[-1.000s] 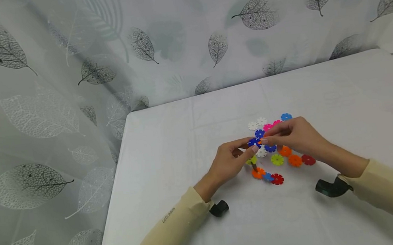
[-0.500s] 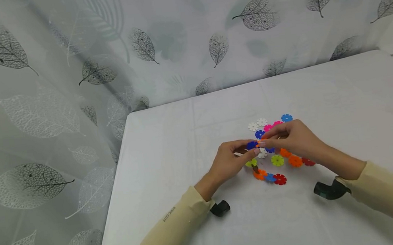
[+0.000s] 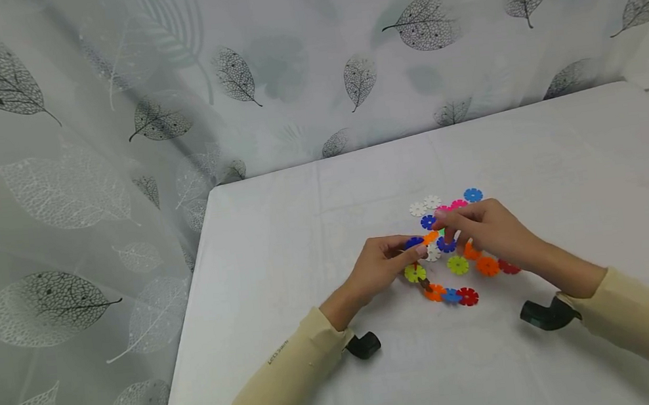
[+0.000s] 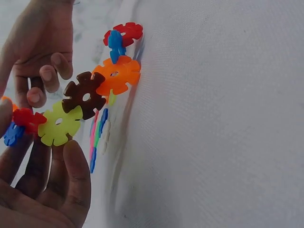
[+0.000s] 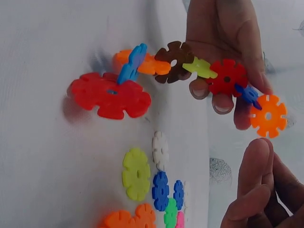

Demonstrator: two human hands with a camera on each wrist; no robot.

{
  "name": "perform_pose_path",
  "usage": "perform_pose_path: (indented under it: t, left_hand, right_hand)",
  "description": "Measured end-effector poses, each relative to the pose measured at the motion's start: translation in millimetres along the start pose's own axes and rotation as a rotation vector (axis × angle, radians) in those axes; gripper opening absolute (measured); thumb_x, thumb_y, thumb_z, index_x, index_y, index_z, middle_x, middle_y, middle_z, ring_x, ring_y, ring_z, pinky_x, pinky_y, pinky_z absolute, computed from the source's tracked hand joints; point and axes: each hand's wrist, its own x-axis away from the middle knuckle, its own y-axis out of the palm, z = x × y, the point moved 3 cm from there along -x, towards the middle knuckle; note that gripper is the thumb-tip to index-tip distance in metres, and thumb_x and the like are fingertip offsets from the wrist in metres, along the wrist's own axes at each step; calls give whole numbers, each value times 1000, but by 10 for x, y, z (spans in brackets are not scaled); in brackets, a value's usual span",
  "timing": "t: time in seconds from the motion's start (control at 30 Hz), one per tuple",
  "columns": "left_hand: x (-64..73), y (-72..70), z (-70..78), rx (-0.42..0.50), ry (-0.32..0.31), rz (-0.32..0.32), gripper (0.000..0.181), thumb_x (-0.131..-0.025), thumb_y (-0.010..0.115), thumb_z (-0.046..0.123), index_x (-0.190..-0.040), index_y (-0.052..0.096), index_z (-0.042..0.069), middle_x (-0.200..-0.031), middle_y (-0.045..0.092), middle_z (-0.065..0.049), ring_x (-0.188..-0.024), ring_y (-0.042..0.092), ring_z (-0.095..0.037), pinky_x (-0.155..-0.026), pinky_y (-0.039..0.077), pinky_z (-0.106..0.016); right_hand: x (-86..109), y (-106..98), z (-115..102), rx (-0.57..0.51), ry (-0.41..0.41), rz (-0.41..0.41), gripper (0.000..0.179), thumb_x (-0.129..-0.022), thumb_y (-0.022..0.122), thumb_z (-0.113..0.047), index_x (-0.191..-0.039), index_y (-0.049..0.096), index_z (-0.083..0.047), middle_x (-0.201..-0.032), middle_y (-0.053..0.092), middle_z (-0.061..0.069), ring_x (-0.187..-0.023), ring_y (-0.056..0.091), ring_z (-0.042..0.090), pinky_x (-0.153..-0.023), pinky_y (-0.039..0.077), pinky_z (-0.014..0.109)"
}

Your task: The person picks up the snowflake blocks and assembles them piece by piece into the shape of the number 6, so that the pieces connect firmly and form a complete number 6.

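My left hand (image 3: 375, 266) pinches a chain of interlocking flower-shaped plastic discs near its blue disc (image 5: 248, 93). An orange disc (image 5: 275, 124) forms the upper end, beyond the thumb. From the red disc (image 5: 237, 71) the chain runs down through a lime disc (image 4: 51, 134), a brown disc (image 4: 76, 102) and another orange disc (image 4: 126, 78). A light blue disc (image 4: 115, 42) and a red disc (image 4: 134, 32) finish the lower end. My right hand (image 3: 490, 231) hovers just beside the upper orange disc, fingers loosely bent and holding nothing.
Loose discs lie on the white-covered table (image 3: 280, 233) under and beyond the hands, including a lime one (image 3: 458, 265), an orange one (image 3: 488, 266), a white one (image 3: 417, 209) and a light blue one (image 3: 473, 195). A leaf-patterned curtain (image 3: 298, 60) hangs behind.
My right hand has let go of the upper orange disc and drawn slightly away. My left hand keeps its hold; the chain's lower end has swung a little to the right.
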Motion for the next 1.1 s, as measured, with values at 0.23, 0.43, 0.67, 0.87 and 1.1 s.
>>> perform_pose_path:
  t: [0.23,0.43,0.67,0.87,1.1]
  left_hand:
    - [12,5,-26,44,-49,0,31,-100,68,27,-125,73,10,-103,75,-12,-94,69,-12,-84,55,-35]
    - [21,7,-32,60,-54,2,28,-98,69,30,-120,75,13,-103,75,-12,-95,69,-12,-82,53,-28]
    - [19,16,-38,92,-44,-14,34,-100,67,28,-124,72,5,-104,76,-8,-97,70,-16,-82,54,-24]
    - [20,16,-47,107,-50,-12,35,-100,67,27,-125,71,3,-105,75,-8,-100,70,-20,-81,55,-25]
    - [20,10,-50,89,-54,-8,36,-100,66,29,-126,71,4,-107,75,-10,-95,68,-13,-77,55,-25]
  right_hand:
    - [-3,-143,75,-7,1,92,54,-105,51,-47,-126,66,0,-109,67,22,-77,68,23,-65,57,35]
    - [8,-328,180,-7,6,190,55,-104,52,-47,-136,61,-3,-121,65,25,-76,69,22,-63,56,31]
    - [24,-517,362,16,28,256,56,-104,52,-46,-139,58,-3,-125,61,26,-72,66,8,-61,56,29]
    - [43,-626,560,38,64,252,58,-103,55,-46,-142,55,-3,-129,58,25,-75,67,14,-61,54,27]
    - [51,-671,684,62,118,205,58,-103,57,-42,-146,52,-5,-125,59,25,-79,67,20,-61,54,29]
